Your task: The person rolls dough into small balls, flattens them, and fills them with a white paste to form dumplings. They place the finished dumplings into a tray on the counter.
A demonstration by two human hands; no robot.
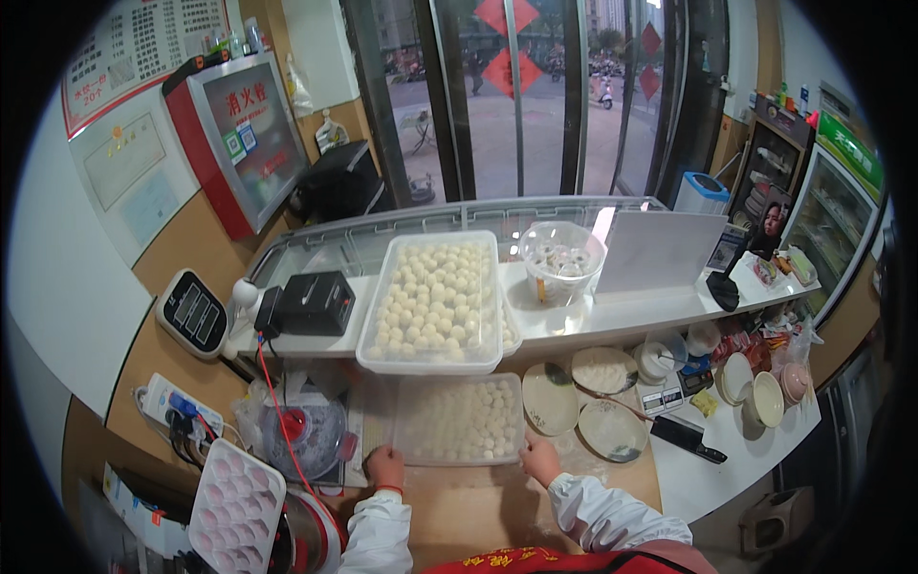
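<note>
A translucent plastic tray [413, 435] lies in front of me on the light wooden worktop [449, 517], with small pale dough balls mostly over its middle and right side. Curled fingers of my left hand [385, 467] are at its near left corner. My right hand [541, 459] grips the near right corner, with the thumb side toward the rim. Just beyond, a larger white tray [430, 364] heaped with similar dough balls rests on the raised counter. The undersides of both hands are hidden.
Patterned plates [612, 429] sit right of the tray, then a black-handled knife [677, 435]. A clear lidded tub [559, 266] and a white panel [660, 253] stand on the counter. At left are a black box-shaped device [317, 304], a red cable [277, 402] and a pink-cupped tray [237, 507].
</note>
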